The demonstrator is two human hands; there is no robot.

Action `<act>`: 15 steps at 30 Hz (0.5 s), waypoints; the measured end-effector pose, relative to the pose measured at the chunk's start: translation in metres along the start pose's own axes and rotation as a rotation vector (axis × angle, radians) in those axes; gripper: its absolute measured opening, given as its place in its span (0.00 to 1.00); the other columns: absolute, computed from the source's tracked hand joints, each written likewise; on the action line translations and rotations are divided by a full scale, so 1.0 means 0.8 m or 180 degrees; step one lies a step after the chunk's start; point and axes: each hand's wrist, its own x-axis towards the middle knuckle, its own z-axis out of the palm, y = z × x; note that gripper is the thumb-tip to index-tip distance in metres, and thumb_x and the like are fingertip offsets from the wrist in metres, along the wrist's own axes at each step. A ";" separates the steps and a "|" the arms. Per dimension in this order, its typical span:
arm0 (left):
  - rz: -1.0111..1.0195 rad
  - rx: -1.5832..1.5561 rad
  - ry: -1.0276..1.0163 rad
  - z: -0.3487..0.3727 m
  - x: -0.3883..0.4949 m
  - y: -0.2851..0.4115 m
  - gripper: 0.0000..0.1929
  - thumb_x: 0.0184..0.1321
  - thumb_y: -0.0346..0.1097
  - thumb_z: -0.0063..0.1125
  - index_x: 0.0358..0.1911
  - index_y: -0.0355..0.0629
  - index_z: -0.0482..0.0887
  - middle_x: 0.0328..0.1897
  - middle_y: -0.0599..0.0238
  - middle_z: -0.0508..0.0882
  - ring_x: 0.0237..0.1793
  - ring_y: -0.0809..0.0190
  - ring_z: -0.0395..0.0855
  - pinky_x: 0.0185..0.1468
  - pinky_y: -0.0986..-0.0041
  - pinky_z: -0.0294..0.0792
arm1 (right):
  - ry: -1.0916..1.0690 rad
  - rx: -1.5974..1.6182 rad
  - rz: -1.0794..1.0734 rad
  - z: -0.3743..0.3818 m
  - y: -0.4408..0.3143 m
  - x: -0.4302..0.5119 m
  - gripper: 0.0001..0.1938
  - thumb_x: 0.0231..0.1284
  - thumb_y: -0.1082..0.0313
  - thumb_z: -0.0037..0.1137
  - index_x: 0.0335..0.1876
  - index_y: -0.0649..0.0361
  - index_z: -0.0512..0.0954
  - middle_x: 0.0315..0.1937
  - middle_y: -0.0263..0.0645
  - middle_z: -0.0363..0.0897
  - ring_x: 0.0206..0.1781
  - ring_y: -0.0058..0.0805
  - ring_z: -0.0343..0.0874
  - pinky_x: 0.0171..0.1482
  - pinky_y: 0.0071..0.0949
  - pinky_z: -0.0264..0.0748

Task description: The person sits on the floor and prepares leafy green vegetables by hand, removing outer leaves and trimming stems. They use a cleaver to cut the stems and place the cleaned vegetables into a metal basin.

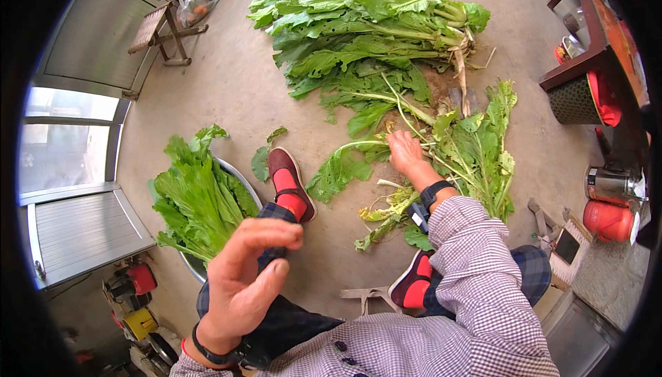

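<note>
My left hand [248, 273] is raised over my left knee, thumb and fingers apart, with nothing in it. Beside it, a bundle of bright green leaves [199, 196] lies in a round metal basin [235, 170]. My right hand [405, 152] reaches down to the floor, its fingers closed around the pale stalk of a long green leaf [336, 170] that droops to the left. Loose, holed and yellowing leaves [478, 154] lie just right of that hand. Ahead is a large pile of leafy greens [362, 30], stalk ends to the right.
My shoes [289, 175] stand on the concrete floor [217, 92] on either side of the scraps. At left are a folding stool [158, 33], a plastic bag of round items [196, 8] and metal cabinet doors [88, 227]. To the right stand a wooden table [574, 69], a bin [576, 98] and a red container [610, 220].
</note>
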 end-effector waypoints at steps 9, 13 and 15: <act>-0.0366 -0.0125 0.0371 0.002 0.008 0.002 0.15 0.56 0.38 0.60 0.40 0.33 0.77 0.44 0.50 0.78 0.41 0.57 0.78 0.51 0.67 0.69 | 0.0571 -0.0296 -0.0446 0.000 0.020 0.025 0.11 0.46 0.68 0.57 0.37 0.52 0.74 0.39 0.37 0.73 0.49 0.36 0.70 0.48 0.41 0.64; -0.0477 -0.0147 0.0502 0.004 0.007 0.001 0.16 0.56 0.38 0.61 0.40 0.33 0.77 0.44 0.51 0.78 0.41 0.57 0.78 0.50 0.67 0.69 | 0.0565 0.0230 0.0293 -0.043 0.051 0.059 0.17 0.49 0.73 0.57 0.47 0.54 0.72 0.45 0.41 0.71 0.54 0.39 0.68 0.53 0.41 0.65; -0.0475 -0.0161 0.0549 0.006 0.007 0.001 0.15 0.56 0.38 0.61 0.40 0.33 0.77 0.43 0.51 0.78 0.41 0.57 0.78 0.50 0.67 0.69 | 0.0589 0.0165 0.0571 -0.049 0.056 0.069 0.25 0.47 0.72 0.61 0.55 0.52 0.70 0.51 0.42 0.68 0.58 0.42 0.66 0.56 0.42 0.65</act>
